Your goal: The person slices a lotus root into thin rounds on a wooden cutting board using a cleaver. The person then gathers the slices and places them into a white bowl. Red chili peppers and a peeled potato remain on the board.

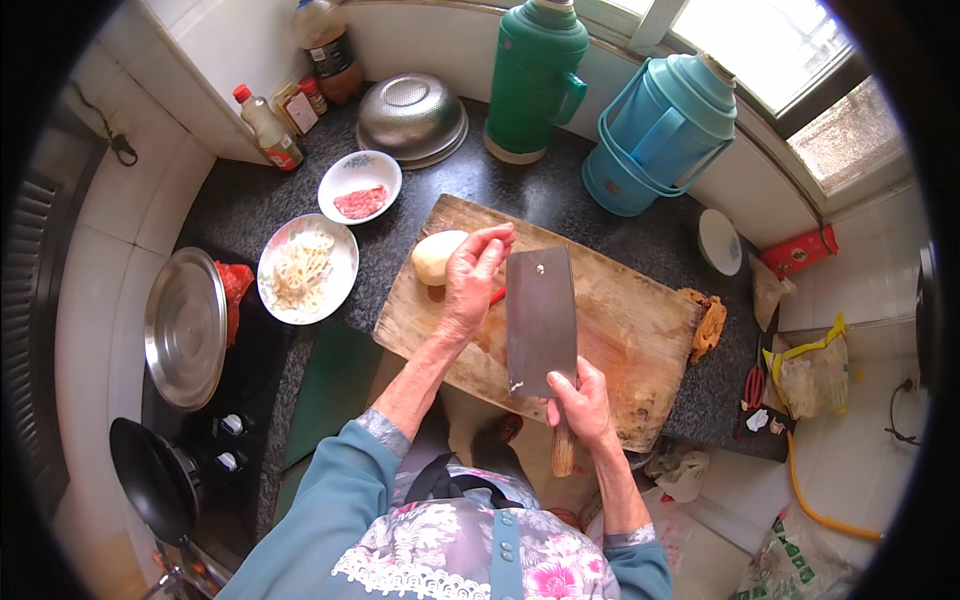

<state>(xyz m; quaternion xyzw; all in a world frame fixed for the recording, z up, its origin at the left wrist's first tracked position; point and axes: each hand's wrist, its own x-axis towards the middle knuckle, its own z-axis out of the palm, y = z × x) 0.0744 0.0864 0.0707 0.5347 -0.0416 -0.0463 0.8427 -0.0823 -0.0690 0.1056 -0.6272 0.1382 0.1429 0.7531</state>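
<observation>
My right hand [581,397] grips a cleaver [541,322] where its wooden handle meets the wide steel blade. The blade's flat face is turned up above a worn wooden chopping board [622,307], and small pale bits cling to it. My left hand [472,270] is raised at the blade's upper left with its fingers curled inward; whether anything is inside them is hidden. Just left of that hand, a peeled potato [435,257] lies on the board, partly covered by it. A thin red object [497,295] shows between my left wrist and the blade, mostly hidden.
Left of the board stand a plate of pale shreds [304,270] and a bowl of raw meat [361,196]. Behind are an upturned metal basin [411,116], a green thermos [534,82] and a blue thermos [656,135]. An orange cloth [706,326] touches the board's right edge.
</observation>
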